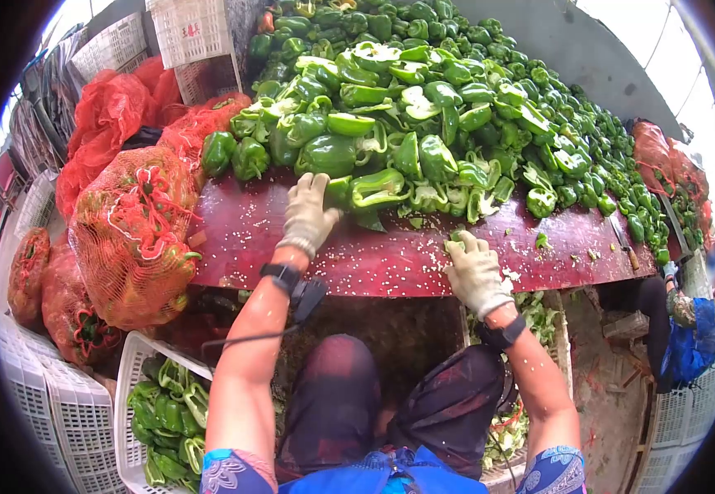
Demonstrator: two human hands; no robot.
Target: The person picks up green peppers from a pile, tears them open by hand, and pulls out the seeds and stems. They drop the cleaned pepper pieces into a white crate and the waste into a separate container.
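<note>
A big heap of green bell peppers (423,99) covers the far side of a dark red table (374,255). My left hand (306,216), in a light work glove, reaches to the front edge of the heap, fingers spread beside a pepper (338,191). My gloved right hand (474,272) rests flat on the wet table near its front edge, next to a small green scrap (456,236). Neither hand grips anything.
Red mesh sacks of peppers (131,239) stand at the left. A white crate with cut peppers (164,403) sits by my left knee; another crate (530,313) lies under the table. Empty white crates (193,29) are stacked behind. Another person (695,329) sits at the right.
</note>
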